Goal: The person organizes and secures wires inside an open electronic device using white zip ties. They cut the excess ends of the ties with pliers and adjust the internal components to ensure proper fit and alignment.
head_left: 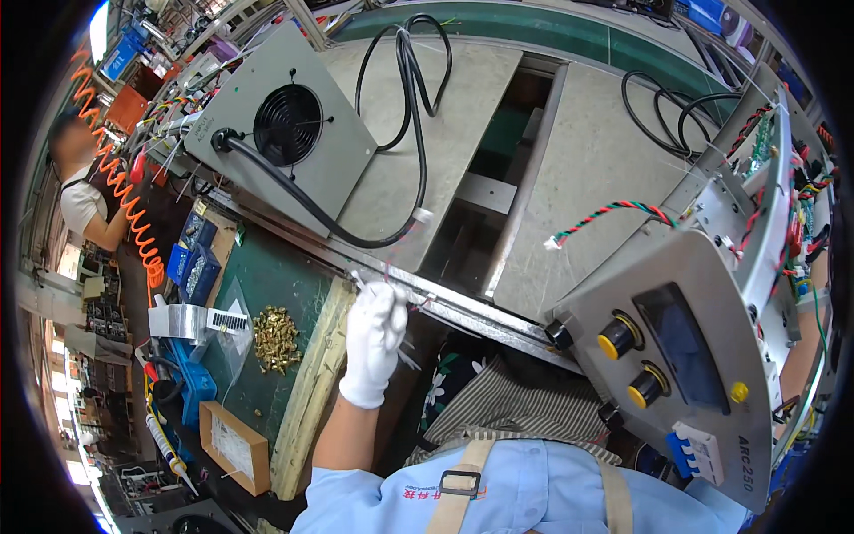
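Observation:
My left hand (370,343), in a white glove, is raised over the metal edge of the bench, its fingers closed around thin white cable ties whose ends stick out on both sides. On my right stands a grey machine with an opened housing. Its front panel (605,294) carries two black and yellow knobs, a dark display window (681,347) and a blue and white switch (696,452). Behind that panel my right forearm (803,351) reaches up along the wiring; the fingers there are hidden. A twisted red, green and black cable (614,207) hangs out with a white connector.
A second grey unit (285,125) with a fan and thick black cable stands at the far left. On the green side table (294,267) are a pile of brass fittings (277,340), blue bins (200,274) and a carton (260,463). An orange coiled hose (124,200) hangs there; a person (84,200) stands beyond.

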`<state>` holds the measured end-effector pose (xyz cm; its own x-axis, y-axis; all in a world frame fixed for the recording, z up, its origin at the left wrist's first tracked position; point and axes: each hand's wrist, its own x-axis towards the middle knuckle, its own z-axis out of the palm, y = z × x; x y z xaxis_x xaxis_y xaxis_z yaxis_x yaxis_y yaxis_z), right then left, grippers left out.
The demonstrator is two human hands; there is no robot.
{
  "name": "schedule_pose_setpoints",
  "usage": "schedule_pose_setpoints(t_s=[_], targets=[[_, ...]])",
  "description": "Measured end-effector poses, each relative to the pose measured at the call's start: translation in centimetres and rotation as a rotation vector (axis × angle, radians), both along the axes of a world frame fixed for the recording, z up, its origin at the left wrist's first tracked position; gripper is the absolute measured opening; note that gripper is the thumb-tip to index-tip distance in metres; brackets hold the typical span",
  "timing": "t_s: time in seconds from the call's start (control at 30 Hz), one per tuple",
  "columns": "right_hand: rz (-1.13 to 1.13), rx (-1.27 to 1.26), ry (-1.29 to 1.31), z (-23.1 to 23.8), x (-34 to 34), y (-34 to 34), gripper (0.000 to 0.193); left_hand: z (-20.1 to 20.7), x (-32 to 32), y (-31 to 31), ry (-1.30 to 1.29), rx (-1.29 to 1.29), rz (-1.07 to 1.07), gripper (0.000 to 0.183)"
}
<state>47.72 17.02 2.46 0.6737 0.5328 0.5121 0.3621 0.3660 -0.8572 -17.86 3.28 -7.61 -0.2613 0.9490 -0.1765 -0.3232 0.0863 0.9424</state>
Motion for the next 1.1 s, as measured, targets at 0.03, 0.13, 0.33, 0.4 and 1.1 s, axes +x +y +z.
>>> schedule_pose_setpoints(t_s=[0.03,0.13,0.33,0.4,1.1], targets=[[-0.004,-0.003,-0.009,0.1,-0.7,-1.1,0.057,-0.5,-0.3,0.3,0.095,0.101,0.062,0.023],[-0.019,-0.008,-0.043,-0.1,-2.9,-5.0,0.059,-0.6,-1.4,1.0,0.228,0.039,0.084,0.032],[-0.032,-0.013,-0.130,-1.1,-9.5,-14.0,0.061,-0.8,-1.5,0.0,0.163,0.005,0.026,0.044],[-0.029,-0.011,-0.159,-1.9,-12.4,-17.0,0.062,-1.7,-1.9,-0.8,0.188,-0.009,-0.013,0.045],[0.173,0.130,-0.250,-5.8,-30.7,-21.9,0.089,-0.7,0.6,4.4,1.367,-0.157,-0.330,0.024]])
